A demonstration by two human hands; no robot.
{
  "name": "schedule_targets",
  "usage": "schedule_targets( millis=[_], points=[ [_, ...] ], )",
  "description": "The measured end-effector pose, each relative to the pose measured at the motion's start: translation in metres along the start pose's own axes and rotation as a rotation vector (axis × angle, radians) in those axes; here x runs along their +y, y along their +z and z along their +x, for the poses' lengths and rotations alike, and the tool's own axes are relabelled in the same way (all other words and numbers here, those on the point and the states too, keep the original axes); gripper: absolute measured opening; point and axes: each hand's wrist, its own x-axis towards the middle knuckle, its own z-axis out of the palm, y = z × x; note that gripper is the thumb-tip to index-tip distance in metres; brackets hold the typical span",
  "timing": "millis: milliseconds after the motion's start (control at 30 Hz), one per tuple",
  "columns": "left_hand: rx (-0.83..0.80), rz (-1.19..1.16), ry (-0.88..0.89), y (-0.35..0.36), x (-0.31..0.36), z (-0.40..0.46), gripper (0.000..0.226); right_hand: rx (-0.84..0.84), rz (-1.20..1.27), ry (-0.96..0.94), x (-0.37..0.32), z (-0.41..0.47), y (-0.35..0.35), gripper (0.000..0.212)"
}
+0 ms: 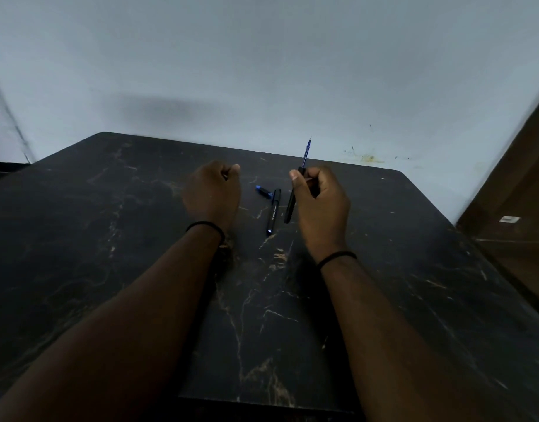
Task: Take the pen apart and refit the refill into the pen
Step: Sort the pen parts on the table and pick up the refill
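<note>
My right hand (320,205) grips a black pen barrel (291,205), held nearly upright above the table. A thin blue refill (306,153) sticks out of the barrel's top end, tip up. On the table between my hands lies a black pen cap (273,212) with white print, pointing towards me. A small blue piece (263,190) lies just beyond the cap's far end. My left hand (213,193) rests to the left of these parts, fingers curled shut with nothing seen in them.
The black marble-patterned table (140,239) reaches a pale wall behind. A brown wooden panel (511,226) stands past the table's right edge. Both wrists carry a thin black band.
</note>
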Motion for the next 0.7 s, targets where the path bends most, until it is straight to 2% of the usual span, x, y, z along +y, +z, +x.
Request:
schedule_targets(
  millis=[100, 200, 333, 433, 500, 600, 700],
  points=[
    [-0.018, 0.081, -0.029, -0.003, -0.011, 0.005, 0.041, 0.015, -0.004, 0.011, 0.001, -0.001, 0.0, 0.009],
    [-0.071, -0.011, -0.037, -0.002, -0.014, 0.005, 0.051, 0.003, -0.003, 0.027, 0.003, 0.0, 0.001, 0.013],
    [-0.22, -0.176, 0.164, 0.007, 0.0, -0.003, 0.048, 0.001, 0.011, 0.044, 0.003, 0.0, 0.003, 0.015],
    [-0.215, -0.167, 0.254, 0.011, 0.002, -0.005, 0.041, 0.008, -0.009, 0.028, 0.004, -0.001, 0.002, 0.014],
    [-0.266, -0.294, 0.256, 0.009, -0.001, -0.005, 0.038, 0.004, -0.012, 0.021, 0.005, -0.001, 0.001, 0.013],
    [-0.46, -0.509, 0.267, 0.005, 0.003, -0.008, 0.022, 0.003, -0.004, 0.019, 0.005, 0.0, 0.0, 0.012],
    [-0.578, -0.643, 0.271, 0.007, 0.012, -0.014, 0.028, 0.016, 0.032, 0.053, 0.005, 0.004, 0.0, 0.013]
  ],
)
